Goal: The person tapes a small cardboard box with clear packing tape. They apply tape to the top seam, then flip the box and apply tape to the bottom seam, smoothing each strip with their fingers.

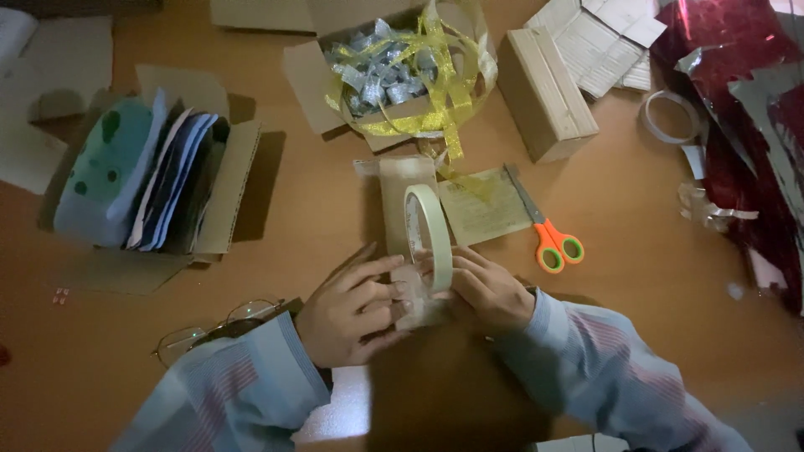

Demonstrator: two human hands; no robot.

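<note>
Both hands, left hand and right hand, grasp the upright tape roll, steadying it over a small cardboard piece.

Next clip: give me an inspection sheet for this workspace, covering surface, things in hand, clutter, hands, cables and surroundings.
Surface: brown table, dimly lit.
Things in hand: roll of pale tape stood on edge, with a small clear-wrapped piece below it.
Clutter: orange-handled scissors; open box of silver pieces draped with gold ribbon; box of blue and white sheets; closed cardboard box; spectacles; red foil; clear tape ring.
Hands: left hand on the wrapped piece; right hand steadies the roll.
Cables: nothing seen.
Surroundings: nothing seen beyond the table.
</note>
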